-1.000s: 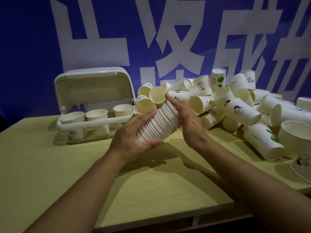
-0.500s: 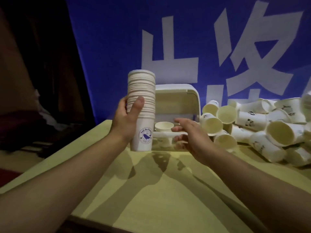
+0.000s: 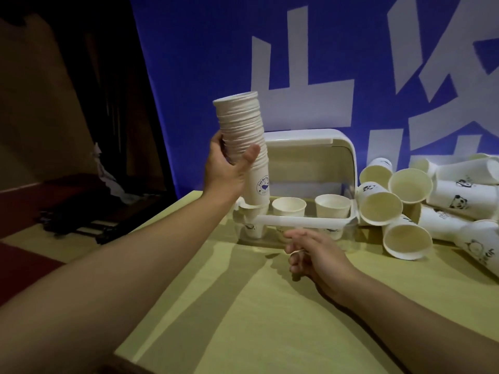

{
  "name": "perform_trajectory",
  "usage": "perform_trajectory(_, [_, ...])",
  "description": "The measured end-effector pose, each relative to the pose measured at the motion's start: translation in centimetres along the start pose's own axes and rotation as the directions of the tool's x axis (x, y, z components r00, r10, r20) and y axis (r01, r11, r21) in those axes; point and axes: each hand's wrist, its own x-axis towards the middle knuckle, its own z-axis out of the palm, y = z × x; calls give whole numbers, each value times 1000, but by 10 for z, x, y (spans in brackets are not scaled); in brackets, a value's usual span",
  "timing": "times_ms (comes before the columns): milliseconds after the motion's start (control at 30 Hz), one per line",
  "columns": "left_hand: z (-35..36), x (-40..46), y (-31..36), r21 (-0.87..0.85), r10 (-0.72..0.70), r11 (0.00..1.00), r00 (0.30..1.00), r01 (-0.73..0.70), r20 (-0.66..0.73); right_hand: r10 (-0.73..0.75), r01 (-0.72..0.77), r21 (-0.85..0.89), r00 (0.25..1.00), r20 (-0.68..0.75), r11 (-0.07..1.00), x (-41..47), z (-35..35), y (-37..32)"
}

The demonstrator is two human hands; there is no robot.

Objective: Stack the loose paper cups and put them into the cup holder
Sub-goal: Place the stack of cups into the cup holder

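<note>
Left hand (image 3: pixel 228 168) wraps the tall nested stack of white paper cups (image 3: pixel 243 141) abt mid-height, thumb across the front, fingers round the back. That grip sits low enough to steer the base, I'd guess, while the upper half stands free. Stack leans slightly, top toward the left. Its bottom cup, w/ a small blue printed logo, is going into the leftmost slot of the white plastic cup holder w/ raised hinged lid (image 3: pixel 310 220); it looks to be seating into a cup already there, tho whether it's fully down I can't tell.

Right hand (image 3: pixel 310 255) is low over the pale yellow-green wooden table (image 3: pixel 243 319), just in front of the holder's front rail, fingers loosely curled, holding nothing. Whether a fingertip touches the rail isn't clear. Prob. there to steady the holder as the stack's weight comes on.

Two more slots to the right each carry a short white cup. Lid is tipped back, so the slots are open from above.

Right of the holder lies a heap of loose white paper cups w/ panda prints (image 3: pixel 432 206), on their sides, mouths facing various ways, the nearest touching the holder's right end. Those are left to stack, so the task is only partly done. Behind: blue banner w/ large white characters (image 3: pixel 324 63).
</note>
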Motion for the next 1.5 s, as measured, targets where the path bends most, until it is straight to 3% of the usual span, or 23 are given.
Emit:
perform_trajectory(233, [6, 0, -30, 103, -38, 994, 999, 36, 24, 17, -17, 30, 999, 29, 999, 7, -2, -1])
perform_trajectory(433, [9, -15, -68, 322, -225, 933, 959, 161, 171, 21, -24, 40, 998, 57, 999, 7, -3, -1])
perform_trajectory(667, [5, -10, -61, 366, -249, 916, 949, 165, 195, 11, -12, 21, 999, 52, 1000, 6, -3, 0])
perform_trajectory(733, [1, -10, -58, 379, -176, 920, 968, 98, 177, 11, -12, 19, 999, 48, 1000, 5, -3, 0])
perform_trajectory(833, [-4, 1, -43, 365, 65, 924, 987, -115, 147, 5, -5, 14, 999, 40, 1000, 6, -4, 0])
perform_trajectory(933, [-12, 26, -24, 519, 238, 785, 938, -338, 252, 11, -12, 23, 999, 33, 1000, 7, -5, 0])
perform_trajectory(1033, [-19, 43, -10, 671, 125, 616, 893, -412, 433, 11, -11, 18, 999, 39, 1000, 6, -5, 0])
perform_trajectory(1100, [-20, 48, -2, 712, 55, 570, 883, -410, 465, 11, -11, 11, 999, 42, 1000, 6, -5, 0])
perform_trajectory(1300, [-16, 49, 9, 695, 37, 602, 883, -393, 467, 5, -5, 0, 999, 44, 1000, 4, -5, 1])
perform_trajectory(1500, [-18, 57, 20, 604, -6, 720, 867, -342, 498, -2, 2, -7, 999, 50, 1000, 5, -5, 2])
